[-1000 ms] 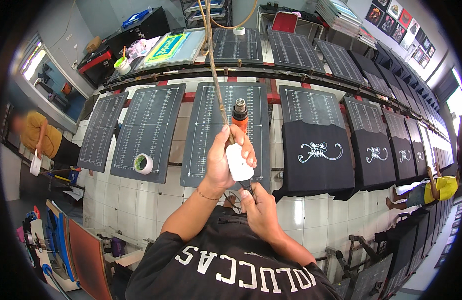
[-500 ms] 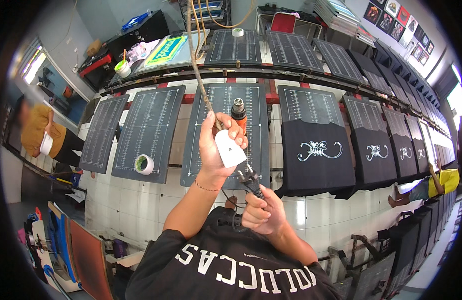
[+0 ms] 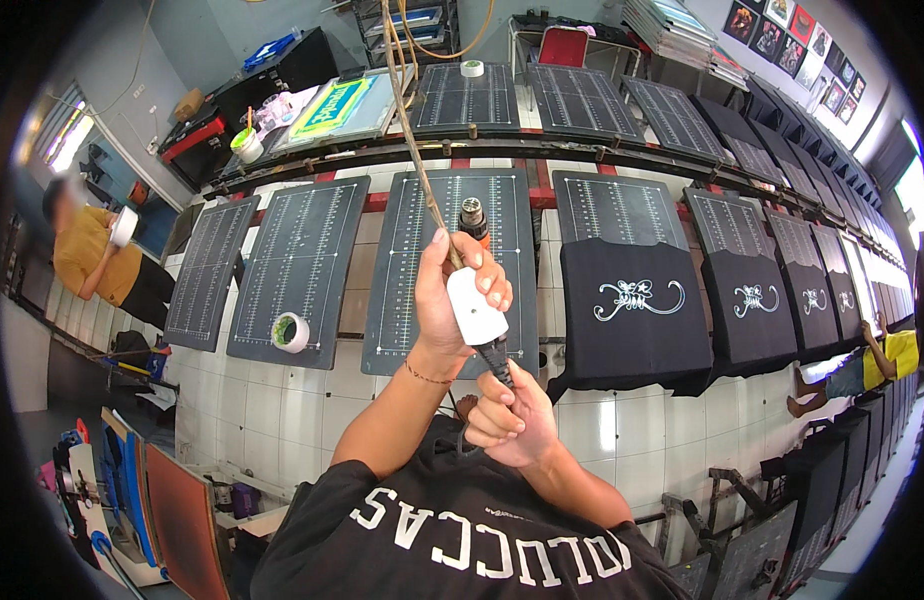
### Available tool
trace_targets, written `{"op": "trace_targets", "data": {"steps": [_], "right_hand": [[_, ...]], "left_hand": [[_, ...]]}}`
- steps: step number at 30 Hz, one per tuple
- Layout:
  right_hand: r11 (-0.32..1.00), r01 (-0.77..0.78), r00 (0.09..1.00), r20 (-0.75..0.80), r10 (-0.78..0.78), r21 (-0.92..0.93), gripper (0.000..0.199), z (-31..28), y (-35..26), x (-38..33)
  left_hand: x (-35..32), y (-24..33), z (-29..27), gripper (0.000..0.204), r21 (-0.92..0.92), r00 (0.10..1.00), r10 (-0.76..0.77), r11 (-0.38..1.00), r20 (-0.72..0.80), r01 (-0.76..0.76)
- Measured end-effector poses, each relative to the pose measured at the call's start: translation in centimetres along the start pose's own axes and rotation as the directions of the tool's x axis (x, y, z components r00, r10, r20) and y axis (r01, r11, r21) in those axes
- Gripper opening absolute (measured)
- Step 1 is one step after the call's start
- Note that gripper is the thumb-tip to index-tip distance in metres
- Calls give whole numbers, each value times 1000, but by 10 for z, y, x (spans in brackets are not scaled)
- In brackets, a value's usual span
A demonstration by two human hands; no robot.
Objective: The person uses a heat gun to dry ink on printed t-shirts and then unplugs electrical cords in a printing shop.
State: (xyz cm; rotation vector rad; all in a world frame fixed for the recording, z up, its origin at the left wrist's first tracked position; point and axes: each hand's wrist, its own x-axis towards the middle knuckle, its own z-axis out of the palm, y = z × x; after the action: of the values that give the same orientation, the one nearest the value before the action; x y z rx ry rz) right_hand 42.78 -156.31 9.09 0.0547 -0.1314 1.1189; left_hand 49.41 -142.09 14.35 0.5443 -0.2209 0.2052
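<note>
A white socket [image 3: 477,308] on the end of a hanging cord [image 3: 419,150] is gripped in my left hand [image 3: 452,305]. My right hand [image 3: 512,417] is closed round a black plug [image 3: 496,358], whose prong end meets the socket's lower edge; its prongs are hidden. A thin black cable trails from the plug below my right hand. Just beyond my left hand, a heat gun [image 3: 473,217] with an orange body and dark nozzle stands on a black gridded board [image 3: 402,220], partly covered by my fingers.
Black shirts with white prints [image 3: 635,310] lie over boards to the right. A tape roll [image 3: 291,332] rests on a board to the left. One person in a mustard top [image 3: 97,255] stands at far left; another in yellow [image 3: 894,362] is at far right.
The plug has moved up to the socket, and its bare prongs no longer show. My left hand has shifted slightly right. The person at left has raised a white roll.
</note>
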Motion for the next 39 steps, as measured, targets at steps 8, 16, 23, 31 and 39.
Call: {"op": "trace_targets", "data": {"steps": [8,16,23,31,39], "right_hand": [[998,14,1000,-1,-14,-62,49,0,3,-3],[968,106,985,-110,-134,-229,47,5,3,-4],[987,113,986,-113,-126,-117,47,4,14,1],[565,-245,935,-347,-79,-788,42,-109,-26,63],[93,-443,618,-379,-689,-892,42,-246,-130,153]], "left_hand": [[-4,1,3,44,64,1000,8,998,0,-8],[-13,-5,11,39,115,991,-56,991,-118,70],[-24,-1,5,34,180,989,-93,977,-117,113],[-35,40,-51,33,343,993,-1,938,-116,41],[-96,73,-160,44,479,970,-227,844,-86,240]]}}
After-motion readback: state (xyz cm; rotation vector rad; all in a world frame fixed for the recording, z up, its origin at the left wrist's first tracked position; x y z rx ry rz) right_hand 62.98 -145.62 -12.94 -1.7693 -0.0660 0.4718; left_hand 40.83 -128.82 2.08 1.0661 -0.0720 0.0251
